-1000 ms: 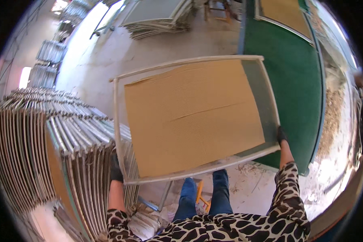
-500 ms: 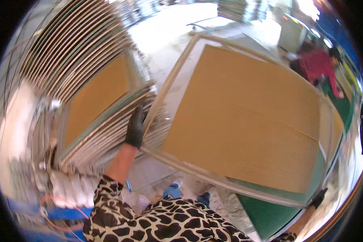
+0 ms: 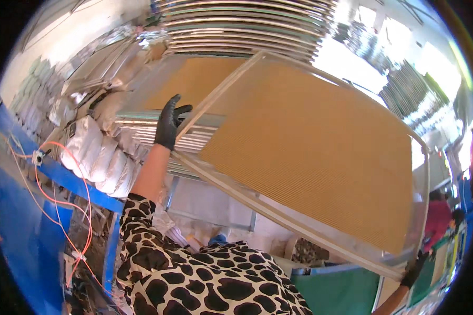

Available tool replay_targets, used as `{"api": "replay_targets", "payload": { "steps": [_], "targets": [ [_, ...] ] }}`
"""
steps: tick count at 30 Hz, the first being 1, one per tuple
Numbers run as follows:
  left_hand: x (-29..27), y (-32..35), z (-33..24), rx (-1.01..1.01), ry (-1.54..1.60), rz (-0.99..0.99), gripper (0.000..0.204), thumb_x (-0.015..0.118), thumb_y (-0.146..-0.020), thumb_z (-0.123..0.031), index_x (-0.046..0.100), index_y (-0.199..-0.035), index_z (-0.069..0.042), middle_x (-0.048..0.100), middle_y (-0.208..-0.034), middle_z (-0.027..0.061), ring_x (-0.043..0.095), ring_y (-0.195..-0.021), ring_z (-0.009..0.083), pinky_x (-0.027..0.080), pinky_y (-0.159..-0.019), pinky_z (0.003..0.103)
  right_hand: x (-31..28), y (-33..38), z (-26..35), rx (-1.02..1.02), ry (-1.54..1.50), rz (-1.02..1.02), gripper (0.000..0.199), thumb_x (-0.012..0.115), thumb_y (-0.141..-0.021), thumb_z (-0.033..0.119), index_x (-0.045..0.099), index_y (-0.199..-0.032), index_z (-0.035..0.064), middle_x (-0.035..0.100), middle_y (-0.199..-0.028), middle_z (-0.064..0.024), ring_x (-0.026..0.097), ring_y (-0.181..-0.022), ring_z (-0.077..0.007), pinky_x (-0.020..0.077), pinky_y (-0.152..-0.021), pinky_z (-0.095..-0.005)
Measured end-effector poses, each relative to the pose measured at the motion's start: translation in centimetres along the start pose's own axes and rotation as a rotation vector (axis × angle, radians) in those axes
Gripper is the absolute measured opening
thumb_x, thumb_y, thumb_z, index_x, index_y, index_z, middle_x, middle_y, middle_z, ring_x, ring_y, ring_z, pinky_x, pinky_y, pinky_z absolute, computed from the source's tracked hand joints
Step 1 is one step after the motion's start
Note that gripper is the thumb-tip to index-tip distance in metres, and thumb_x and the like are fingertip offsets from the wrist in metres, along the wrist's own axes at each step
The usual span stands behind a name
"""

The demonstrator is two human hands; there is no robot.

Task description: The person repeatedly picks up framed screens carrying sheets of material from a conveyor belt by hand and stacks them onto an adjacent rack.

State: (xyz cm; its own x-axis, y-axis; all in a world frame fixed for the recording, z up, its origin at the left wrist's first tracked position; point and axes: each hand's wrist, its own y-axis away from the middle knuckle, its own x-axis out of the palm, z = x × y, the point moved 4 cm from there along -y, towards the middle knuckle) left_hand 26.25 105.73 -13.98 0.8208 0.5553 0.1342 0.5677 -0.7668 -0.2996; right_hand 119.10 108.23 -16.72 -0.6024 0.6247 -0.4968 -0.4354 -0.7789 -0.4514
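Observation:
A large framed screen point(image 3: 223, 190) with pale rails hangs tilted in front of me. On it lies a tan, finely ribbed sheet point(image 3: 320, 152). My left hand point(image 3: 168, 125), in a black glove, supports the frame at its left corner, fingers partly spread beside the rail. At the lower right corner, my right hand point(image 3: 415, 270), also black-gloved, is closed around the frame; the rail hides part of its fingers. Beyond my left hand is a low stack of similar frames point(image 3: 157, 137), with another tan sheet point(image 3: 197, 84) on top, partly covered by the held screen.
A tall stack of frames point(image 3: 242, 29) stands at the back. White bundles point(image 3: 97, 157) lie at left, behind a blue metal beam point(image 3: 71, 176) with an orange hose point(image 3: 91, 210). A green surface point(image 3: 336, 294) is at lower right. A person in a dark red top point(image 3: 437, 220) is at far right.
My view has turned left, bringing the stacks toward the middle. The framed screen has come round with me toward the low stack. My left hand's fingers are now more spread.

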Motion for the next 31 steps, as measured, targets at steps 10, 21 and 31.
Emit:
{"api": "replay_targets", "payload": {
  "steps": [10,21,31],
  "targets": [
    [-30.5,-14.6,1.7,-0.096,0.103,-0.311,0.042,0.037,-0.087,-0.029,0.035,-0.127,-0.017,0.055,-0.105,0.0189,0.055,-0.091,0.0239,0.046,-0.077,0.032,35.0,-0.3,27.6,-0.517,-0.069,0.189,0.062,0.035,-0.086,0.050,0.046,-0.117,-0.0019,0.055,-0.096,-0.0091,0.048,-0.061,-0.0114,0.0395,-0.051,-0.0247],
    [-41.6,-26.7,3.7,-0.067,-0.205,-0.363,0.041,0.037,-0.087,-0.032,0.042,-0.123,-0.011,0.056,-0.104,0.0059,0.056,-0.092,0.0141,0.040,-0.072,0.026,51.1,3.1,40.1,-0.270,0.048,0.388,0.069,0.032,-0.084,0.056,0.054,-0.107,-0.0049,0.059,-0.093,-0.0154,0.053,-0.075,-0.0202,0.0419,-0.067,-0.0311],
    [-40.6,-26.1,3.0,0.353,-0.615,-0.374,0.041,0.052,-0.085,-0.023,0.047,-0.118,0.001,0.051,-0.117,0.0103,0.045,-0.109,0.0178,0.032,-0.095,0.028,47.9,7.0,41.9,-0.295,0.599,0.481,0.041,0.045,-0.082,0.019,0.046,-0.121,0.0073,0.049,-0.119,-0.0148,0.046,-0.108,-0.0287,0.0347,-0.093,-0.0372]
  ]
}}
